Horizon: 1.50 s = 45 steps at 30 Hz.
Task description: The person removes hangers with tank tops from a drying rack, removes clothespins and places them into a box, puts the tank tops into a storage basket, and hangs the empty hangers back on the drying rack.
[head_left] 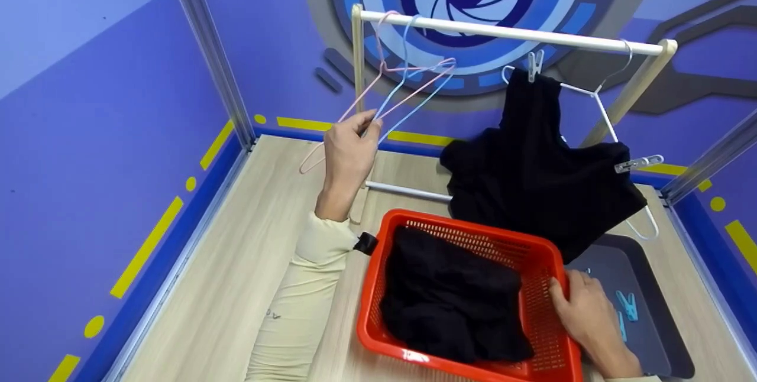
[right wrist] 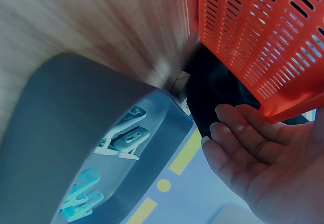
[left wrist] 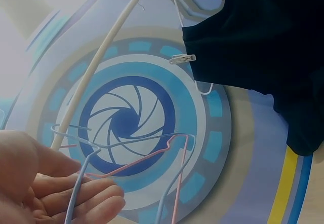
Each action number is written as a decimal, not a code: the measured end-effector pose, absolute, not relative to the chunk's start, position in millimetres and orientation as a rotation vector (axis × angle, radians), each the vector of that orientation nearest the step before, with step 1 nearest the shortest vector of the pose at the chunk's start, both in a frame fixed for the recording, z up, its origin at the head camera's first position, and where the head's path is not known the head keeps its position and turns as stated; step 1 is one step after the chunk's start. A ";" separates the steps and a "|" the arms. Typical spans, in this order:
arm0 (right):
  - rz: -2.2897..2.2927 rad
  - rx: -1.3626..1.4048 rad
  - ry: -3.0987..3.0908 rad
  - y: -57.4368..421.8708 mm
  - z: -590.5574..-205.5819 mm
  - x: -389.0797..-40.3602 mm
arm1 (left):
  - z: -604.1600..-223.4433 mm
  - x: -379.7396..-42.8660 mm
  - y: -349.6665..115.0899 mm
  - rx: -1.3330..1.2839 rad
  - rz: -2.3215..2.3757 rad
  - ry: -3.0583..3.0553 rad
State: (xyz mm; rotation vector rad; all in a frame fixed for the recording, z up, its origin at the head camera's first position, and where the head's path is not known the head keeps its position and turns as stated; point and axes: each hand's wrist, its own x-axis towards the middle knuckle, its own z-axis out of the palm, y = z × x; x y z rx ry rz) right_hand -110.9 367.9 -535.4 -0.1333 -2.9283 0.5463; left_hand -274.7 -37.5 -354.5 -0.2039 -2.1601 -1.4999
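My left hand (head_left: 353,145) pinches the side wire of a blue hanger (left wrist: 77,188) between thumb and fingers. That hanger hangs by its hook from the white rod, beside a pink hanger (left wrist: 136,168). My right hand (head_left: 588,314) grips the right rim of a red basket (head_left: 378,264), thumb on the inner side and fingers outside. Inside the basket lies folded black cloth (head_left: 449,293). A sleeveless black garment (head_left: 532,175) hangs on a white hanger (head_left: 605,115) at the rod's right end, with one grey clip (head_left: 535,66) at each shoulder.
The drying rack's white rod (head_left: 508,32) spans wooden posts in front of a blue patterned wall. A dark grey tray (head_left: 656,317) with several blue clips (head_left: 628,305) lies right of the basket, partly behind my right hand. Wood-grain tabletop (head_left: 236,264) extends to the left.
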 end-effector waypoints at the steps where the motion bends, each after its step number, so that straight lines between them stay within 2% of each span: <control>1: 0.547 -0.133 -2.928 367.9 -535.4 -110.9 | -354.9 -274.3 -37.7 -0.206 -1.509 -2.149; 13: 0.537 -0.044 -2.798 368.1 -539.6 -111.0 | -360.3 -267.5 -43.4 -0.237 -1.537 -2.002; 45: 0.549 -0.077 -2.842 368.8 -539.8 -110.7 | -364.0 -240.3 -42.3 -0.343 -1.533 -1.886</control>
